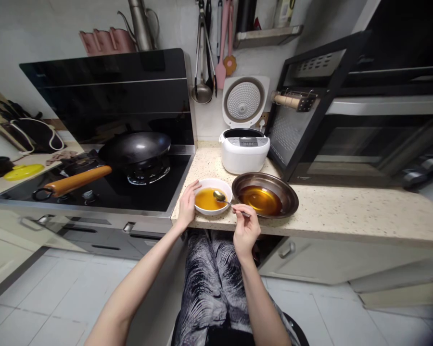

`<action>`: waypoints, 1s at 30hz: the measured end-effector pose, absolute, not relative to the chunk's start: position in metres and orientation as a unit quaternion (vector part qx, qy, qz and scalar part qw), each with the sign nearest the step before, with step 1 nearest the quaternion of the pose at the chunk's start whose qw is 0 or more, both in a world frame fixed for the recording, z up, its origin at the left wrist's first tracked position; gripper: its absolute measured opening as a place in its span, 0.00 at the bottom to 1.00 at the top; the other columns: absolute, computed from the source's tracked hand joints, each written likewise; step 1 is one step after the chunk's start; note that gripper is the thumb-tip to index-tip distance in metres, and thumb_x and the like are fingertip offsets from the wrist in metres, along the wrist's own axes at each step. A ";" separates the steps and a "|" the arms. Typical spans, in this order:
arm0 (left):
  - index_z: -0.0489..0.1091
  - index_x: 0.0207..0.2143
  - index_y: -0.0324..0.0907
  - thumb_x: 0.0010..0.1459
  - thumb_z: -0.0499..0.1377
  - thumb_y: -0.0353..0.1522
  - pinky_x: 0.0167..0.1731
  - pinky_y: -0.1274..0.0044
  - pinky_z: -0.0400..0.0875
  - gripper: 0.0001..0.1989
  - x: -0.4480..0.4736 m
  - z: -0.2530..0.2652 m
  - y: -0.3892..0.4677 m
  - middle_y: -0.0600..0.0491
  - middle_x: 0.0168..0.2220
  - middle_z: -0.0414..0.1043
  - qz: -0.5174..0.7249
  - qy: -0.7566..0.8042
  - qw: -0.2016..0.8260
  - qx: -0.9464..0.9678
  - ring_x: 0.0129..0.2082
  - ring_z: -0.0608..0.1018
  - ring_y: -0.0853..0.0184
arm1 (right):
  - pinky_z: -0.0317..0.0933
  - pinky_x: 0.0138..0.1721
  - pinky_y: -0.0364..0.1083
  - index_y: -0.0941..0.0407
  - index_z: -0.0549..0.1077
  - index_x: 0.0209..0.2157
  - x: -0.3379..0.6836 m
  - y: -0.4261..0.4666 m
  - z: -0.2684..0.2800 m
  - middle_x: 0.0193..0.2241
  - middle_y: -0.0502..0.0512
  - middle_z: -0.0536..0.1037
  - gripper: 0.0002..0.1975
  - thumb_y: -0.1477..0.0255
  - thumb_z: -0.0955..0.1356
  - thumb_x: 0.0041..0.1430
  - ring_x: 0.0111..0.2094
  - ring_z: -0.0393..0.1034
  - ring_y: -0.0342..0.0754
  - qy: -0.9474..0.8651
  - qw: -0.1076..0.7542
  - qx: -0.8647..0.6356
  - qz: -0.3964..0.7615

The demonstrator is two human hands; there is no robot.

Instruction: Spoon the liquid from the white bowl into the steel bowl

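Note:
A white bowl (228,186) of amber liquid stands at the counter's front edge. My left hand (187,204) grips its left side, with fingers along the rim. Between the thumb and fingers of my right hand (246,229) is the handle of a metal spoon (219,196), whose head is over the liquid in the bowl; I cannot tell if it touches the surface. Close on the right sits a dark metal bowl (290,194) holding darker amber liquid, partly behind my right hand.
An open white rice cooker (245,156) stands behind the bowls. To the left, a black wok (137,146) with a wooden handle (77,180) rests on the gas stove (119,194). An oven (382,139) in a black rack occupies the right. Utensils such as a ladle (202,92) hang on the wall.

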State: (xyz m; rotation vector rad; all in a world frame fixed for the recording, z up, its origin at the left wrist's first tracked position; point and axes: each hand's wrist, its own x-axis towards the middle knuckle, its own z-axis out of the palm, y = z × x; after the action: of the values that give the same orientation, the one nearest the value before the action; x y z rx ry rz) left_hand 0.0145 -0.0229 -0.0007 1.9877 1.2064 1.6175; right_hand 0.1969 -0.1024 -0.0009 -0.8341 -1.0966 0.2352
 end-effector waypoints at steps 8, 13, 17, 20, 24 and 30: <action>0.76 0.52 0.40 0.73 0.44 0.41 0.67 0.57 0.62 0.25 0.014 0.000 -0.022 0.42 0.62 0.72 0.566 0.420 0.154 0.693 0.64 0.72 0.55 | 0.71 0.42 0.50 0.54 0.75 0.38 0.210 -0.102 0.011 0.35 0.54 0.79 0.05 0.70 0.67 0.69 0.39 0.76 0.48 -0.486 0.784 -0.377 0.083; 0.76 0.52 0.41 0.73 0.44 0.41 0.67 0.57 0.62 0.24 0.014 0.000 -0.023 0.42 0.62 0.72 0.564 0.423 0.154 0.692 0.64 0.73 0.56 | 0.73 0.42 0.51 0.54 0.74 0.38 0.220 -0.102 0.018 0.35 0.55 0.79 0.05 0.69 0.67 0.68 0.39 0.76 0.49 -0.467 0.798 -0.377 0.048; 0.76 0.53 0.41 0.73 0.44 0.42 0.68 0.57 0.61 0.25 0.013 -0.001 -0.022 0.42 0.62 0.72 0.565 0.422 0.155 0.692 0.64 0.72 0.55 | 0.74 0.44 0.52 0.54 0.74 0.38 0.232 -0.101 0.014 0.36 0.55 0.79 0.04 0.70 0.67 0.68 0.40 0.77 0.49 -0.470 0.793 -0.387 0.018; 0.76 0.52 0.40 0.73 0.44 0.42 0.68 0.57 0.61 0.25 0.013 -0.002 -0.021 0.42 0.62 0.72 0.568 0.419 0.153 0.692 0.64 0.73 0.55 | 0.73 0.45 0.51 0.53 0.75 0.39 0.242 -0.100 0.008 0.36 0.54 0.80 0.05 0.73 0.67 0.68 0.40 0.77 0.49 -0.495 0.774 -0.394 -0.019; 0.77 0.52 0.40 0.73 0.44 0.43 0.68 0.57 0.60 0.25 0.014 -0.002 -0.021 0.42 0.62 0.72 0.570 0.421 0.154 0.689 0.64 0.72 0.55 | 0.72 0.45 0.52 0.53 0.76 0.42 0.253 -0.096 0.002 0.36 0.55 0.81 0.07 0.74 0.65 0.69 0.40 0.77 0.50 -0.561 0.714 -0.409 -0.087; 0.77 0.52 0.41 0.73 0.44 0.44 0.68 0.57 0.61 0.26 0.013 -0.002 -0.021 0.43 0.61 0.73 0.570 0.421 0.153 0.689 0.64 0.73 0.55 | 0.72 0.45 0.56 0.51 0.77 0.46 0.260 -0.093 -0.004 0.38 0.57 0.82 0.14 0.78 0.63 0.68 0.43 0.76 0.53 -0.649 0.646 -0.388 -0.110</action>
State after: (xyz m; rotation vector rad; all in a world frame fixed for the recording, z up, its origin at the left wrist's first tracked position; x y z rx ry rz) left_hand 0.0131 -0.0212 -0.0019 1.9764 1.2064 1.6350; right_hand 0.2600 -0.0927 -0.0042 -0.8819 -1.4759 -0.2503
